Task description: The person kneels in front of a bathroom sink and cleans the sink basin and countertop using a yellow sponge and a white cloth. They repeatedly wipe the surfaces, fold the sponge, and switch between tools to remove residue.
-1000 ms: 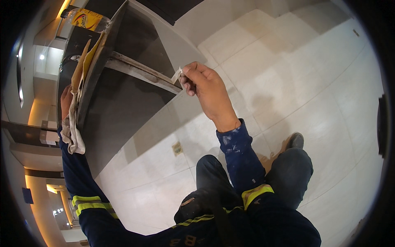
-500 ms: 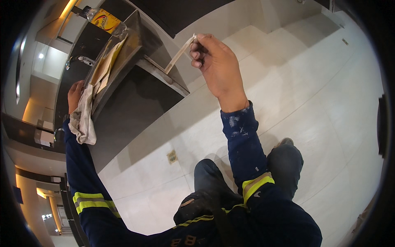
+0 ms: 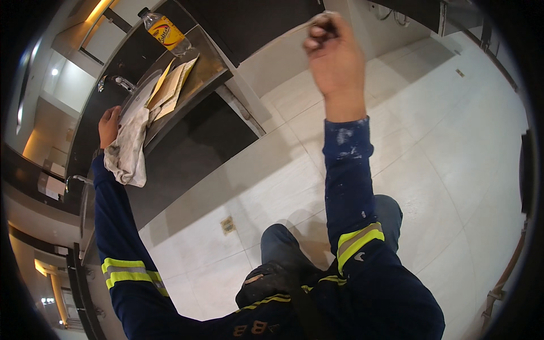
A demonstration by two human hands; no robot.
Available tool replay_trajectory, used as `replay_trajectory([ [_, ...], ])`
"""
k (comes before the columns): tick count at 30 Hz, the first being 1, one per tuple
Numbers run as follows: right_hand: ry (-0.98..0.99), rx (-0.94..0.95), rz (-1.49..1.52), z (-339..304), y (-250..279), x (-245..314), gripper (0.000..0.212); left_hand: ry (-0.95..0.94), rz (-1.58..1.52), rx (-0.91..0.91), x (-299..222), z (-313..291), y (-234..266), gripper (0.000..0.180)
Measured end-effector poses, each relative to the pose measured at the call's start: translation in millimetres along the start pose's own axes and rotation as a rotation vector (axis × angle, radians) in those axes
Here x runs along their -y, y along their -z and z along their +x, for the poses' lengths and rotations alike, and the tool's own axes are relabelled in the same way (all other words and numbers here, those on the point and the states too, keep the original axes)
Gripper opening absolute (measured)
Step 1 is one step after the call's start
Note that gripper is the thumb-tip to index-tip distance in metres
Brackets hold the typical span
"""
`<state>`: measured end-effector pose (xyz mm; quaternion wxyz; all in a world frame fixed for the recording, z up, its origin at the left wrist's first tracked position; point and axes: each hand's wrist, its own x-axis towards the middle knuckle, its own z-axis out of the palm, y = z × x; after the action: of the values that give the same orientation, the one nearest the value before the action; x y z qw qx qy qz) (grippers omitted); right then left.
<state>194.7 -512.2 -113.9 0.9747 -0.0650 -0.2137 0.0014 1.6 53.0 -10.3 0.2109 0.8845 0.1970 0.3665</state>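
– While my left hand (image 3: 109, 126) rests at the near end of the sink (image 3: 140, 96), my right hand (image 3: 337, 54) is up in the air, well off to the right of it and clear of the counter (image 3: 207, 63).

– Ok, so what's in them?

– Right fingers (image 3: 313, 42) are curled in toward the palm and look pretty dark on the inside. There's a pale bit up at the tips, but it's too blurry, so I honestly can't tell if I've got hold of anything. Left ones are loosely bent, not spread wide. The cloth (image 3: 129, 156) is right beside them, and I can't tell if they're gripping it.

– Where's the cloth, exactly?

– Near side of the sink, hanging over the front edge by my left wrist.

– And the yellowish stuff?

– Sheets (image 3: 170, 90), a few of them, bent and overlapping, along the front of the sink. Their near ends meet the cloth.

– Anything else up there?

– Bottle (image 3: 166, 33) past the far end of the sink, tap (image 3: 126, 84) at the back of it. Oh, and there's a drain (image 3: 228, 225) in the floor (image 3: 192, 255), well apart from the sink. White spots on my right sleeve (image 3: 347, 150) too lol.
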Motion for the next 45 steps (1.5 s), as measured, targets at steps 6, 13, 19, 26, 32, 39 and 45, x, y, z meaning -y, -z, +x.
replay_trajectory([
  [6, 0.060, 0.071, -0.092, -4.3, -11.3, 35.0, 0.018, -0.177, 0.046, -0.246, -5.4, 15.0, 54.5, 0.040],
  [13, -0.217, 0.717, -0.483, -18.3, -129.3, 7.6, 0.024, -0.438, -0.252, -0.346, -208.0, -92.0, 59.8, 0.042],
  [19, -0.658, 0.964, -0.206, -40.8, -218.9, -58.1, 0.024, -0.465, -0.536, 0.344, -299.4, -186.2, 21.3, 0.036],
  [26, 0.198, 1.017, -1.110, -36.0, -154.3, -38.5, 0.024, -0.378, -0.282, -0.037, -221.0, -182.9, 71.9, 0.027],
  [32, -0.330, -0.122, -0.819, -153.9, 53.0, -62.1, 0.028, -0.222, 0.243, -0.124, -44.1, -133.0, 143.9, 0.027],
  [39, -0.614, -0.192, -0.353, -194.5, 78.0, -115.9, 0.043, 0.119, 0.010, 0.001, -2.8, -121.4, 107.6, 0.035],
  [45, -0.510, -0.269, -0.531, -188.4, 67.9, -116.2, 0.029, -0.081, 0.143, -0.059, -45.3, -141.0, 93.3, 0.043],
])
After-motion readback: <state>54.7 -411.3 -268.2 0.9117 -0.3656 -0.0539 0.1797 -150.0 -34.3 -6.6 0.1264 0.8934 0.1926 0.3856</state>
